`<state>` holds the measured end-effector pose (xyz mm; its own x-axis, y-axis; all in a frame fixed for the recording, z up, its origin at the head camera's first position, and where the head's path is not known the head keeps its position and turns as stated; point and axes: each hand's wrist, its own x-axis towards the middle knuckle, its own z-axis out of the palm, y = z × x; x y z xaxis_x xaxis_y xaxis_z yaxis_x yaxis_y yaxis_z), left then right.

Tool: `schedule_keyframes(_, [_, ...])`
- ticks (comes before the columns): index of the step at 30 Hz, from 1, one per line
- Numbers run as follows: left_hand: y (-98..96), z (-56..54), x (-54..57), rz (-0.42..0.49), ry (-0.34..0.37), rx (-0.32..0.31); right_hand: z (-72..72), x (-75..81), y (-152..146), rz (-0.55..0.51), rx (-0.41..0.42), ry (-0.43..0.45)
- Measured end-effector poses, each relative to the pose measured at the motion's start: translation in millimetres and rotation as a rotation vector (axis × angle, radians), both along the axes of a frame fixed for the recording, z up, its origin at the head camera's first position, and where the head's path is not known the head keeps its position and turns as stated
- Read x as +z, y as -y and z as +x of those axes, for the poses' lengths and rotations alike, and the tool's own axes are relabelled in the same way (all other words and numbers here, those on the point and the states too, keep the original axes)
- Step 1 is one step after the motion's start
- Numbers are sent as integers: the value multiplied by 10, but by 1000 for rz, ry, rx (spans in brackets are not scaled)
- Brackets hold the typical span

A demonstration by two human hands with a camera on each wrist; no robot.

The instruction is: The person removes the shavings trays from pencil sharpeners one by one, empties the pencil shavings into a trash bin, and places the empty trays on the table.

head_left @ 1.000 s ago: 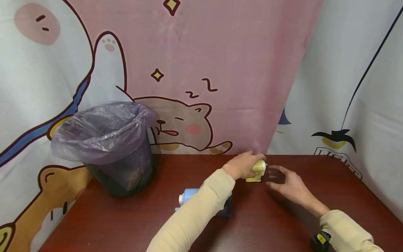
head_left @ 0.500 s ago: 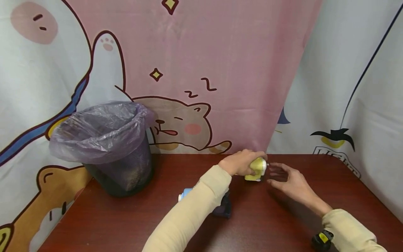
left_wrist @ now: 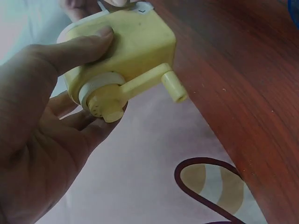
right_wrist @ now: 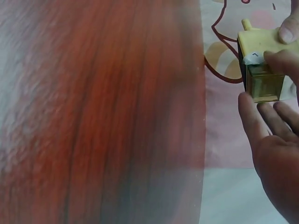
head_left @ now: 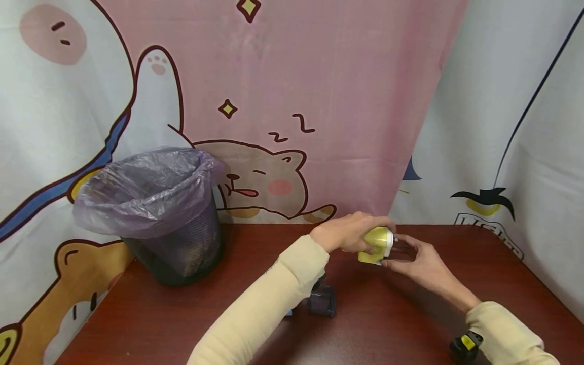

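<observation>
My left hand (head_left: pixel 344 233) grips a yellow hand-crank pencil sharpener (head_left: pixel 377 240), held just above the back of the table. In the left wrist view the thumb lies along the sharpener's body and the crank handle (left_wrist: pixel 174 86) points away from the palm. My right hand (head_left: pixel 426 266) is at the sharpener's other end. Its thumb touches near a small white tab (right_wrist: pixel 253 58), over a see-through shavings drawer (right_wrist: pixel 265 85). The right fingers stretch out below the drawer, loosely extended; whether they touch it is unclear.
A bin (head_left: pixel 196 243) lined with a purple plastic bag stands at the table's left. A small dark translucent box (head_left: pixel 322 301) lies near my left forearm, whose sleeve mostly hides a blue object (head_left: pixel 289 313). Printed cloth hangs behind the reddish-brown table (head_left: pixel 388 324).
The left hand and sharpener have moved slightly right, toward the right hand, whose thumb now meets the sharpener. The left sleeve has shifted, uncovering the dark box and covering most of the blue object.
</observation>
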<state>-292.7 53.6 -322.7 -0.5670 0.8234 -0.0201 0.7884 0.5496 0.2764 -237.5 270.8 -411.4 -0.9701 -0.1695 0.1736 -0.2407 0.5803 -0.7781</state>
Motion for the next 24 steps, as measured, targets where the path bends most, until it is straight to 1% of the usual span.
schedule_keyframes(4, [48, 42, 33, 15, 7, -47, -11, 13, 17, -16, 16, 23])
schedule_keyframes(5, [60, 51, 37, 16, 5, -58, -16, 13, 20, -35, 27, 38])
schedule_keyframes(7, [81, 64, 36, 14, 1, -70, -30, 11, 26, -67, 49, 66])
schedule_keyframes(9, [100, 72, 31, 16, -5, -82, -47, 9, 28, -78, 65, 84])
schedule_keyframes(15, [138, 85, 3, 31, -25, -105, -89, 2, 24, -48, 105, 89])
schedule_keyframes(20, [151, 98, -13, 35, -5, -117, -116, -13, 32, -71, 174, 102])
schedule_keyframes(24, [159, 107, -13, 36, 3, -130, -135, -40, 48, -69, 208, 84])
